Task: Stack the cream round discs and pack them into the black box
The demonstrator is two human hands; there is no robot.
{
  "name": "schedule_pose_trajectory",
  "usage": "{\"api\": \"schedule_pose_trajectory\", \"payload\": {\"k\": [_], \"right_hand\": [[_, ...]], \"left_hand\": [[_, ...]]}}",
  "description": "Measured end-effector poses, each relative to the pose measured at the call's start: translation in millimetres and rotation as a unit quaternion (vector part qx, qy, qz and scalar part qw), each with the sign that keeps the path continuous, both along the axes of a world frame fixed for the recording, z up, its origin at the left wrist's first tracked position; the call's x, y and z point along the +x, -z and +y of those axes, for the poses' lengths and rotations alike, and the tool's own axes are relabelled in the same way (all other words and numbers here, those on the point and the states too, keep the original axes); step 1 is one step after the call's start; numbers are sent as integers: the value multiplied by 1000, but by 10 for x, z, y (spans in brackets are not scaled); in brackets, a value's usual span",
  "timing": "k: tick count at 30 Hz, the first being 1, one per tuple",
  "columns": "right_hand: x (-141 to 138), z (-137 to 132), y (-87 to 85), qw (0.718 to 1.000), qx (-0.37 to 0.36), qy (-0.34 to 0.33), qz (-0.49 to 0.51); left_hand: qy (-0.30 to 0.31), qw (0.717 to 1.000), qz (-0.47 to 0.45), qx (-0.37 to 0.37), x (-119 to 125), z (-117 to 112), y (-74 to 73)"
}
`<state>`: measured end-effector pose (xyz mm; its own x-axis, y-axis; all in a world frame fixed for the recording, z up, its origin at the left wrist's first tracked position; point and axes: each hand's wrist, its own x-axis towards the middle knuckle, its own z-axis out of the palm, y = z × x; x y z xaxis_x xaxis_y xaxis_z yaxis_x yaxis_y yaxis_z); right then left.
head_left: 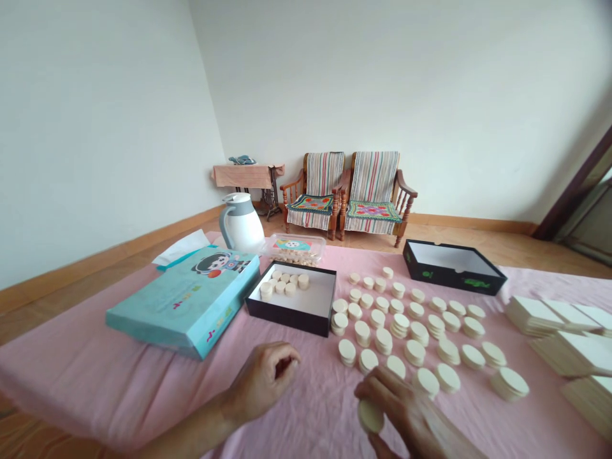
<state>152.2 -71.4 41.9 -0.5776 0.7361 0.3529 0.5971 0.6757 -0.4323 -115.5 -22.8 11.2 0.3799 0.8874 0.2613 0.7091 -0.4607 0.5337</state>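
My right hand (pixel 406 408) pinches a round pale wooden disc (pixel 370 415) between thumb and fingers, just above the front of the cloth. Ahead of it stand several rows of stacked wooden discs (pixel 414 352), in piles of differing height. My left hand (pixel 265 377) rests on the cloth with its fingers loosely curled closed, and I see nothing in it. Beyond that hand lies a black-sided tray with a white inside (pixel 315 298), holding several short stacks of discs (pixel 287 282) toward its back left.
A light-blue box (pixel 176 306) lies left on the pink tablecloth (pixel 157 389). Behind are a white-and-grey jug (pixel 246 226) and a clear plastic container (pixel 294 248). Another black tray (pixel 454 261) sits back right, near piles of square wooden sheets (pixel 574 350). Two wooden chairs (pixel 375 182) stand beyond.
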Motion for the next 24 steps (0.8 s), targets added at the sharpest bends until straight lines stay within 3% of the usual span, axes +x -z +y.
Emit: {"api": "schedule_pose_trajectory", "payload": {"k": [5,8,12,16,24], "right_hand": [[-384,457,-507,997,-56,1,-56],[-689,959,-616,994,-46,-16,-93],[-1115,1638,-530,985,-8,-4,-173],[-1517,2101,-395,977,7,21,-210],[-2077,2392,-131,970,36,66,-230]], "left_hand": [[-9,1000,-22,-19,-70,233,96],[-3,999,-33,-12,-62,256,166],[21,999,-47,-9,-79,254,231],[37,998,-48,-17,-91,262,248],[72,994,-81,1,-91,296,329]]}}
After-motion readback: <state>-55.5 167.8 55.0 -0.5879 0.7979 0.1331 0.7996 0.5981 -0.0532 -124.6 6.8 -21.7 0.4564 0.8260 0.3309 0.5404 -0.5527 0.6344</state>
